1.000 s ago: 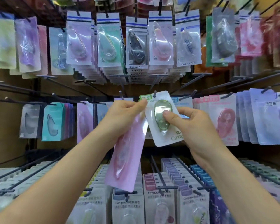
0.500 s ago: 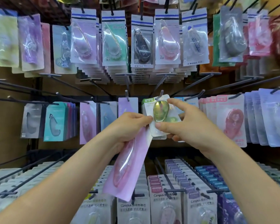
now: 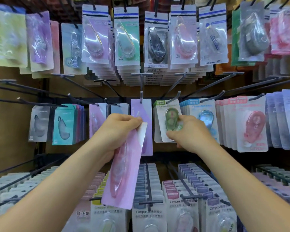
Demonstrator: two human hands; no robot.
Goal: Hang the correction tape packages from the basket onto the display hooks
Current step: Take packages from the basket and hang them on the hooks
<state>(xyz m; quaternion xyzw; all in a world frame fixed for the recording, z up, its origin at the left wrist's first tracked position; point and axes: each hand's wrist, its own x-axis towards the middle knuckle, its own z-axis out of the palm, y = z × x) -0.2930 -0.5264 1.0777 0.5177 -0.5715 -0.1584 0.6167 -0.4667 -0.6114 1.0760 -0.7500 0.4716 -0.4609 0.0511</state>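
My left hand (image 3: 119, 131) grips the top of a long pink correction tape package (image 3: 122, 168), which hangs down from my fingers in front of a purple package (image 3: 147, 113) on a middle-row hook. My right hand (image 3: 189, 133) holds the lower part of a white package with a green correction tape (image 3: 170, 119). Its green top tab sits on a dark display hook (image 3: 174, 97) in the middle row. The basket is out of view.
Rows of packages fill the upper hooks (image 3: 156, 41). Blue (image 3: 203, 118) and red (image 3: 253, 126) packages hang to the right, grey and teal ones (image 3: 64, 124) to the left. Below, long hooks carry Campus packages (image 3: 149, 213). Several bare hooks (image 3: 32, 91) jut out at left.
My right hand has pushed the green package up and back onto the hook, so it hangs among the row. My left hand with the pink package has stayed in place.
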